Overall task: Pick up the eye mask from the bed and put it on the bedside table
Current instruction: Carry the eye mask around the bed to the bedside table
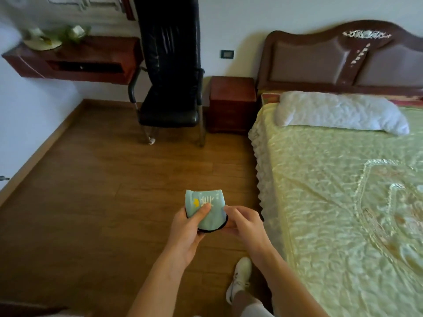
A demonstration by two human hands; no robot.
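Pale-green eye mask [206,210] with black trim sits folded over the wooden floor [96,179], grasped by both the left hand [186,232] and right hand [246,226]. Bedside counter [232,104] stands at twelve o'clock, well apart, bed [343,191] at three o'clock.

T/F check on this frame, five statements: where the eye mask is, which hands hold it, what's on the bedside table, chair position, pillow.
1. The eye mask lies on the bed. False: it is held up over the wooden floor, off the bed.
2. Both the left hand and the right hand touch the mask. True.
3. The bedside table stands between the black chair and the bed. True.
4. The mask already sits on the bedside table. False: nothing shows on its top.
5. A white pillow lies at the head of the bed. True.
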